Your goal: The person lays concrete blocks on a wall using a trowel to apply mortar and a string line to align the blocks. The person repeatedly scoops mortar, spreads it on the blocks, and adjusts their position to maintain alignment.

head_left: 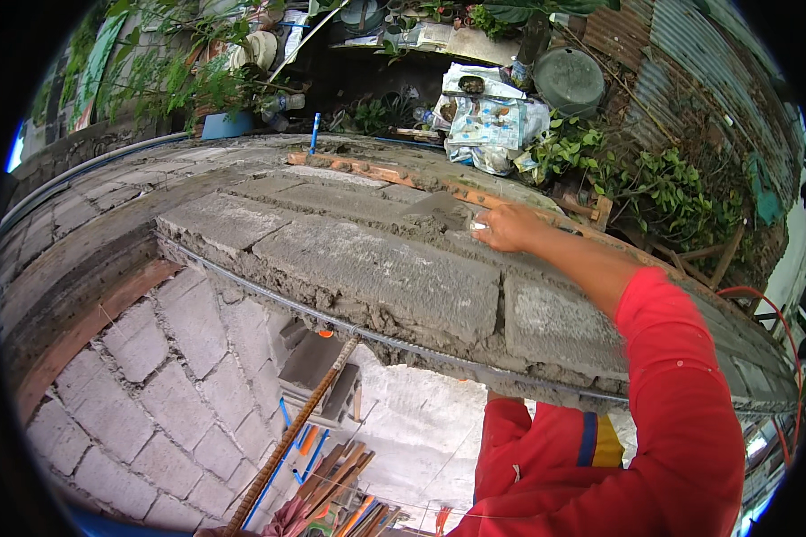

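In a red sleeve, my right arm reaches across the top of a block wall. My right hand (503, 227) is closed round a trowel (432, 204), whose grey blade lies on wet mortar (452, 219) along the far side of the wall top. Grey concrete blocks (376, 259) run along the near side, with mortar bulging from their joints and lower edge. Behind the trowel stretches a long orange-brown wooden strip (367, 169) spotted with mortar. My left hand does not show.
A steel bar (403, 338) runs along the wall's near face, and a rusty rebar (295, 422) slants up to it. Loose blocks (318, 367) and wood pieces (336, 479) lie far below. A blue pipe (315, 132) sticks up beyond; plants (654, 186) and a round lid (569, 80) lie past the wall.
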Demonstrator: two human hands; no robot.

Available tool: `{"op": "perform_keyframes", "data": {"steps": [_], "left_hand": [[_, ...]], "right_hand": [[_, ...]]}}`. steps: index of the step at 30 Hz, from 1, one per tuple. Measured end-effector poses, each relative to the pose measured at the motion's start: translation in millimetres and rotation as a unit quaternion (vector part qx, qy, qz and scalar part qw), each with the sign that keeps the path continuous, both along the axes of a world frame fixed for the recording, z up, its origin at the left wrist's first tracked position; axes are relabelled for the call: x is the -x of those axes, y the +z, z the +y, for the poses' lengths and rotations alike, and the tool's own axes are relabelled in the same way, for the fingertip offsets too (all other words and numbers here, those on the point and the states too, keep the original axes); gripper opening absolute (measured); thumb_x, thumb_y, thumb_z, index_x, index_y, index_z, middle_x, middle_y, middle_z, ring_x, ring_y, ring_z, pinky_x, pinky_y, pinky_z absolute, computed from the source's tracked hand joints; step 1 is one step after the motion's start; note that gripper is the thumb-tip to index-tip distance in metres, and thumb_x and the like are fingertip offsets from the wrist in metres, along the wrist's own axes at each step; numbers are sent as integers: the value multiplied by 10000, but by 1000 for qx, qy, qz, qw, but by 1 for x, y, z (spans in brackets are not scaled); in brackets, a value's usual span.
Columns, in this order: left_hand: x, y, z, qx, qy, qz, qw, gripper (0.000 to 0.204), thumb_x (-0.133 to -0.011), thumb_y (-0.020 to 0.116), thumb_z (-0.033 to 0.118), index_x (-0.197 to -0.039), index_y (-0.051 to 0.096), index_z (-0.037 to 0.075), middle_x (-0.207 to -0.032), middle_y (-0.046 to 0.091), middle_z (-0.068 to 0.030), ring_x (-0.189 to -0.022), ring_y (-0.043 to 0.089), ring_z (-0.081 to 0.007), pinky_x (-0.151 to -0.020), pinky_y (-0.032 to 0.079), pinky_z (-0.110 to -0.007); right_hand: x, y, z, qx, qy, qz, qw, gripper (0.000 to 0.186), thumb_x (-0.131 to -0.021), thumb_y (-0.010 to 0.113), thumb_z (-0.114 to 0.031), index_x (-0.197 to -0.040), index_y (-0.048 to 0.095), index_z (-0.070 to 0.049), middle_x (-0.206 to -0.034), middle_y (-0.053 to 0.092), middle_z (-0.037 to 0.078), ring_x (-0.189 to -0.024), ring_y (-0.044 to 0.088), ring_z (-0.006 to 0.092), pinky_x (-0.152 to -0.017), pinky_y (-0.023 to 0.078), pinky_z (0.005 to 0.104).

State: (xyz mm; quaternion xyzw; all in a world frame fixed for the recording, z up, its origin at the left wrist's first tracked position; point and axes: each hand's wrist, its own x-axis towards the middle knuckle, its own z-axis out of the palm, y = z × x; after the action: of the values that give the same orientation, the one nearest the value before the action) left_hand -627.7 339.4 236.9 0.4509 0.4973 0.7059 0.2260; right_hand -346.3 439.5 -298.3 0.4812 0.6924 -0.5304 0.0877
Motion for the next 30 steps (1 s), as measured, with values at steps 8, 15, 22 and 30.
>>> {"op": "perform_keyframes", "data": {"steps": [8,15,22,30], "left_hand": [[-3,7,2,32,-93,42,994,526,-1075,453,581,-964,633,100,-697,403,25,-561,335,-139,-564,365,-326],[-3,6,6,39,-127,56,990,491,-1081,445,575,-1020,601,114,-721,406,21,-577,342,-137,-597,381,-332],[-9,1,4,8,-108,0,994,506,-1075,458,581,-1003,618,107,-710,392,28,-572,333,-137,-595,382,-334],[-3,4,3,18,-107,33,994,516,-1070,462,593,-1016,644,113,-693,403,28,-554,333,-137,-572,392,-331]], "right_hand": [[-21,82,2,19,-16,54,998,477,-1028,588,-431,-1342,682,-85,-1131,742,226,-1115,687,433,-975,531,549],[-58,116,10,16,4,47,999,485,-1007,627,-437,-1326,692,-79,-1134,743,231,-1082,696,436,-963,540,521],[-46,59,8,45,-45,80,995,569,-998,641,-466,-1343,669,-15,-1321,683,241,-1197,661,419,-1013,520,494],[-53,73,-13,50,-28,31,998,546,-1006,620,-471,-1352,677,-53,-1261,715,225,-1163,680,411,-993,528,505]]}}
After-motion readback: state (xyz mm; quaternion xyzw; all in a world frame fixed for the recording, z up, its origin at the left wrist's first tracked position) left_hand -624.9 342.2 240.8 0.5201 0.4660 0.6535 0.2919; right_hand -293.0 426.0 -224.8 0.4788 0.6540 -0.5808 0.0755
